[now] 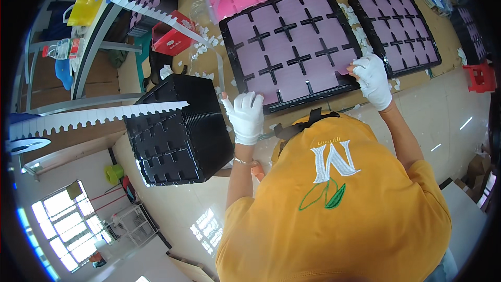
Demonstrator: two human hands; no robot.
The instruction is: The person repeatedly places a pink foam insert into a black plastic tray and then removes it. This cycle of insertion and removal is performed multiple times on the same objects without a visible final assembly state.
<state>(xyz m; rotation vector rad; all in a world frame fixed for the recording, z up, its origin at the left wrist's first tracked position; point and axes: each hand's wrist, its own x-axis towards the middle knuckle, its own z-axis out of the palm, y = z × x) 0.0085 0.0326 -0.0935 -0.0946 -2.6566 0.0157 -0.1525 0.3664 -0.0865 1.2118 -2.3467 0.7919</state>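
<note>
Your left hand (245,117) and right hand (373,78), fingers pinching the black tray (334,86) at its near edge: likely light, stiff, foam squares (284,47) loose—grip rim corners.

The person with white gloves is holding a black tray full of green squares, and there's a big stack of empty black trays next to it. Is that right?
Not quite: the squares are purple, not green. The head view shows the left hand and the right hand, both in white gloves, at the near edge of the black tray of purple squares. The stack of empty black trays does sit beside it.
</note>
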